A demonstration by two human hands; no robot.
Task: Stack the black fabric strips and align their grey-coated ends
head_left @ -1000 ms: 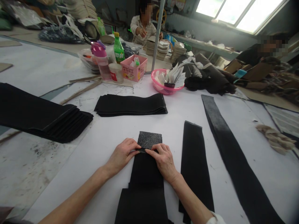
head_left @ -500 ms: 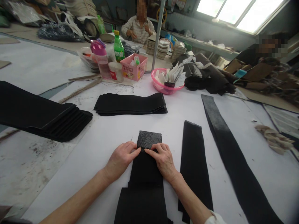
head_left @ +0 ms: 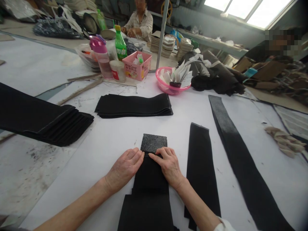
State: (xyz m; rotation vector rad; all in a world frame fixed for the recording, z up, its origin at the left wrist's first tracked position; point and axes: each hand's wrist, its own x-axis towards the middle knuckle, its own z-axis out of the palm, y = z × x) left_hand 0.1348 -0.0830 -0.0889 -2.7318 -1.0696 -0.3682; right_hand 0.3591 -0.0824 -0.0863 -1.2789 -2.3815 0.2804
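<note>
A black fabric strip (head_left: 151, 176) lies lengthwise in front of me, its far end a speckled grey patch (head_left: 154, 143). A crosswise edge runs just below that patch. At the left end of this edge, my left hand (head_left: 126, 166) is closed, thumb and fingers pressed together on the cloth. My right hand (head_left: 169, 165) pinches the same edge from the right, thumb pointing inward and fingers bent over the strip's side. Both hands rest low on the table, and what lies under the fingertips is partly hidden. Nearer to me, a wider black piece (head_left: 146, 211) overlaps the strip.
Black strips stand stacked at the left (head_left: 48, 118) and beyond my hands (head_left: 134, 106). A short strip (head_left: 201, 166) and a long strip (head_left: 240, 157) lie at the right. Further back are a pink basin (head_left: 166, 88), a pink box (head_left: 137, 69), bottles and a seated co-worker (head_left: 139, 24).
My left thumb has drawn in against its fingers at the strip's left edge. My right hand keeps nearly the same place. The co-worker's hands at the back have come down and together.
</note>
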